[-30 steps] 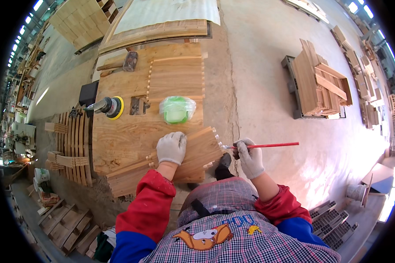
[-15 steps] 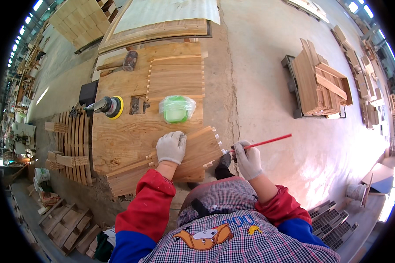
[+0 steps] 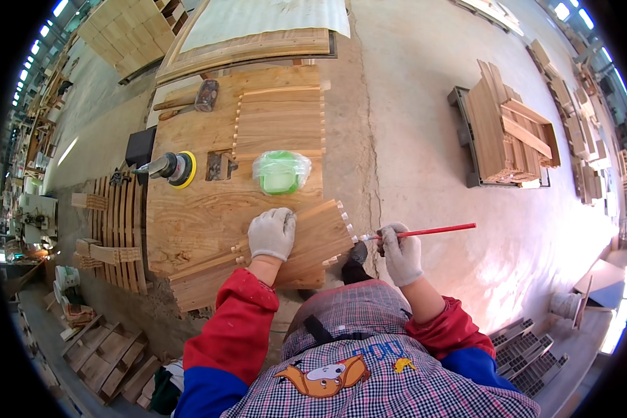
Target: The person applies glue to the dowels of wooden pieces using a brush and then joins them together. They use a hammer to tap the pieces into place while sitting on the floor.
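My left hand, in a white glove, is closed at the far edge of a wooden board with notched joint ends. The board slants over the near edge of the workbench, beside another wooden panel. White stuff coats the notches at its right end. My right hand, gloved too, grips a slim brush with a red handle. The brush's pale tip is close to those notches; whether it touches them I cannot tell. Beyond my left hand stands a green tub wrapped in clear plastic.
On the workbench lie an orbital sander, a mallet and another notched panel. A slatted pallet is at the left. Stacked boards stand on the floor at the right.
My right hand and the brush have shifted slightly to the right, and the handle's far end is a little lower. My left hand and the board have stayed put.
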The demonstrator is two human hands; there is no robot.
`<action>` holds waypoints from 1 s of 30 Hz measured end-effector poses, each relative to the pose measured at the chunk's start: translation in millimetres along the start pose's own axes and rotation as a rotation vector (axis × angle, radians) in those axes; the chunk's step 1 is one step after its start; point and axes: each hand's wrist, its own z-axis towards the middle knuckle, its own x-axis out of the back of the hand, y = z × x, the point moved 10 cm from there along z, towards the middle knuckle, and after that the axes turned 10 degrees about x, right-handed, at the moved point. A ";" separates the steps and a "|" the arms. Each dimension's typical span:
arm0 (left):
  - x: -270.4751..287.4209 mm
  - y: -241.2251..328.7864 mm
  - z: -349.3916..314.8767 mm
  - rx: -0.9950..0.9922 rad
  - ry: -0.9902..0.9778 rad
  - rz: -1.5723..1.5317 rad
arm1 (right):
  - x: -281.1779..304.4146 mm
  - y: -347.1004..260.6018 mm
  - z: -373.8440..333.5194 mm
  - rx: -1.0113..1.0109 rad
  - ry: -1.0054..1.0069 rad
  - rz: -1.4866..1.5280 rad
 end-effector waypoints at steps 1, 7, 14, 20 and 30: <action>0.0 1.1 0.4 -0.002 -0.001 -0.002 | 1.9 5.0 0.4 0.011 0.016 0.018; 1.3 0.2 -0.4 0.003 -0.003 -0.016 | -5.3 1.9 -1.4 -0.076 0.065 0.310; 2.8 0.4 -2.1 -0.002 0.007 -0.012 | -7.5 10.2 -2.9 -0.092 0.025 0.291; 5.6 4.0 -2.7 -0.032 0.047 -0.023 | 3.3 -18.5 15.1 0.075 0.110 0.258; 9.8 4.9 -1.5 -0.035 0.091 -0.169 | -26.5 39.0 112.7 0.045 -0.042 0.284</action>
